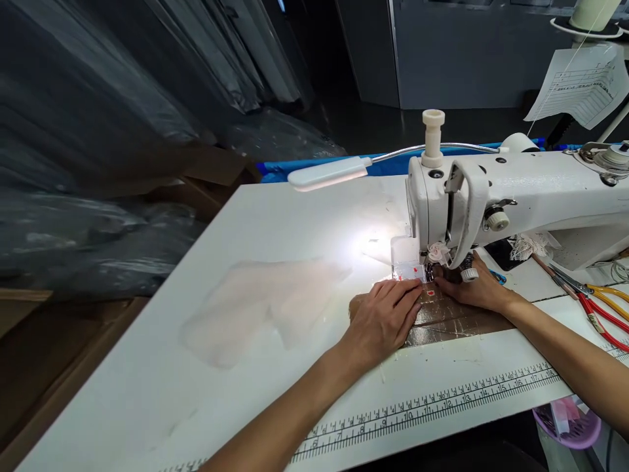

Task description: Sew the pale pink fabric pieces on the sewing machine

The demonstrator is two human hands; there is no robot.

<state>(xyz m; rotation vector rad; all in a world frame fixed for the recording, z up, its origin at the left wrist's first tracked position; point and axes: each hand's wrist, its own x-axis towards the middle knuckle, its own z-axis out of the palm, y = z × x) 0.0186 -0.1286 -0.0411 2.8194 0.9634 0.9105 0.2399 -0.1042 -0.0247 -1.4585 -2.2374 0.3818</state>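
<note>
My left hand lies flat, fingers stretched toward the presser foot of a white sewing machine, pressing on a small white piece with red marks. My right hand rests just right of the needle, fingers curled together on the same small piece; a white ring sits on one finger. Brown tape covers the table under both hands. A pale, sheer pinkish fabric lies spread on the white table to the left.
A gooseneck lamp shines on the needle area. Red and yellow-handled scissors lie at the right. A printed ruler runs along the table's front edge. A purple basket hangs below right. Plastic-wrapped dark rolls and cardboard stand at left.
</note>
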